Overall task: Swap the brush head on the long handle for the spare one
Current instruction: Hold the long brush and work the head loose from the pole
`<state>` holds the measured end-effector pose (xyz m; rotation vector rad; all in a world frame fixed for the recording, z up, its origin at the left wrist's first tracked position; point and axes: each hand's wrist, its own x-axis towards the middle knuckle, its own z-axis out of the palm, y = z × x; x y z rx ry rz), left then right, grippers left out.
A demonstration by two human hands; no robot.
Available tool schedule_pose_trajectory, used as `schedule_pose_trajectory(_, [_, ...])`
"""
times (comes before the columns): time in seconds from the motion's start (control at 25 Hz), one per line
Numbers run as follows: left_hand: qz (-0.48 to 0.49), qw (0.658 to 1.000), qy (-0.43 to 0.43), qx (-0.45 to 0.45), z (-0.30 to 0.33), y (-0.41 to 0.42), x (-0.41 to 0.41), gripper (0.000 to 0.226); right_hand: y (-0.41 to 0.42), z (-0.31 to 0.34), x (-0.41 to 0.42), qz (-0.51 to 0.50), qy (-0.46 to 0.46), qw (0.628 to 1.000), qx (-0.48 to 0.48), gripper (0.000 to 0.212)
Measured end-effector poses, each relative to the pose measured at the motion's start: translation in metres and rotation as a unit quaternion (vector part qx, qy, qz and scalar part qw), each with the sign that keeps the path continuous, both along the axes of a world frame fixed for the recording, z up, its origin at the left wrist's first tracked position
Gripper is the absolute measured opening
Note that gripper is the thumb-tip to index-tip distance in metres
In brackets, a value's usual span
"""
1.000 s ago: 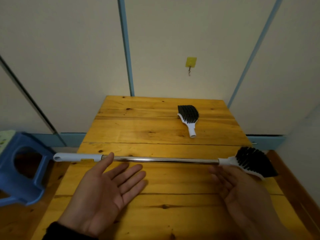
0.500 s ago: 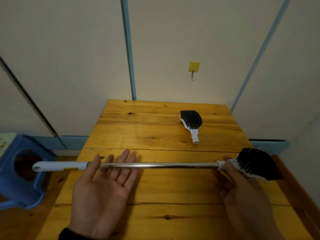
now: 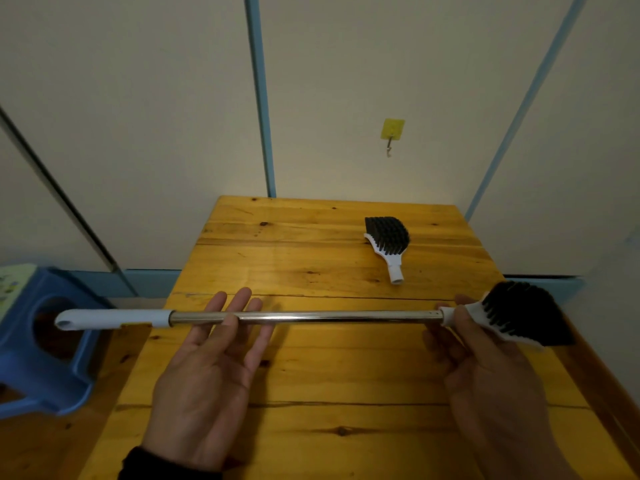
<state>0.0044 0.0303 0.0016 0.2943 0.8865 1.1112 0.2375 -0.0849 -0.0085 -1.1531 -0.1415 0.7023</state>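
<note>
The long handle [image 3: 346,317], a steel tube with a white grip at its left end, is held level just above the wooden table [image 3: 304,268]. My left hand [image 3: 207,375] lies palm up beneath the tube, fingers stretched past it and the thumb resting on top. My right hand [image 3: 491,382] grips the white neck of the fitted brush head [image 3: 519,317], whose black bristles point to the right. The spare brush head [image 3: 388,237] lies by itself on the far right part of the table, socket end toward me.
A blue plastic stool [image 3: 41,358] stands on the floor left of the table, under the handle's white end. A yellow wall hook [image 3: 392,131] hangs on the wall behind. The fitted brush head overhangs the table's right edge.
Both hands have moved forward and taken the handle, which lay on the table before. It has come up off the wood and shifted slightly left. The spare head has not moved.
</note>
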Motion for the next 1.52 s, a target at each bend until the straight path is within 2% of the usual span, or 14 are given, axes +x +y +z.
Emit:
schedule_pose_trajectory(0.16, [0.011, 1.0, -0.014, 0.009, -0.004, 0.002, -0.003, 0.038, -0.009, -0.003, -0.003, 0.018, -0.112, 0.99, -0.084, 0.018])
schedule_pose_trajectory(0.24, [0.012, 1.0, -0.017, 0.015, -0.004, 0.003, -0.004, 0.038, -0.012, -0.004, -0.003, 0.039, -0.156, 0.979, -0.123, 0.025])
schedule_pose_trajectory(0.4, [0.002, 1.0, -0.023, 0.018, -0.004, 0.005, -0.002, 0.035, -0.01, 0.001, -0.003, 0.031, -0.066, 0.994, -0.079, 0.024])
schedule_pose_trajectory(0.48, [0.004, 1.0, -0.02, 0.013, -0.004, 0.006, -0.001, 0.034, -0.009, 0.001, -0.002, 0.037, -0.058, 0.996, -0.062, 0.022])
schedule_pose_trajectory(0.72, [0.013, 1.0, -0.011, 0.015, -0.001, 0.005, 0.003, 0.029, -0.003, 0.0, -0.001, 0.012, -0.022, 1.0, 0.007, 0.037])
schedule_pose_trajectory(0.84, [0.012, 1.0, -0.015, 0.023, -0.001, 0.005, 0.006, 0.031, -0.001, 0.001, 0.001, -0.004, 0.019, 0.999, 0.04, 0.033])
schedule_pose_trajectory(1.08, [0.021, 0.999, -0.01, 0.034, -0.003, 0.001, 0.013, 0.034, -0.003, -0.002, 0.001, -0.038, 0.133, 0.988, 0.063, 0.044])
schedule_pose_trajectory(1.2, [0.016, 0.999, -0.019, 0.035, -0.002, 0.0, 0.014, 0.032, -0.004, -0.002, 0.002, -0.046, 0.135, 0.987, 0.068, 0.038])
schedule_pose_trajectory(1.32, [0.017, 0.999, -0.016, 0.038, 0.001, 0.0, 0.013, 0.031, -0.004, -0.002, 0.003, -0.054, 0.114, 0.989, 0.078, 0.042])
schedule_pose_trajectory(1.52, [0.029, 0.999, -0.011, 0.039, 0.001, 0.0, 0.013, 0.03, -0.004, -0.003, 0.005, -0.049, 0.095, 0.99, 0.087, 0.029])
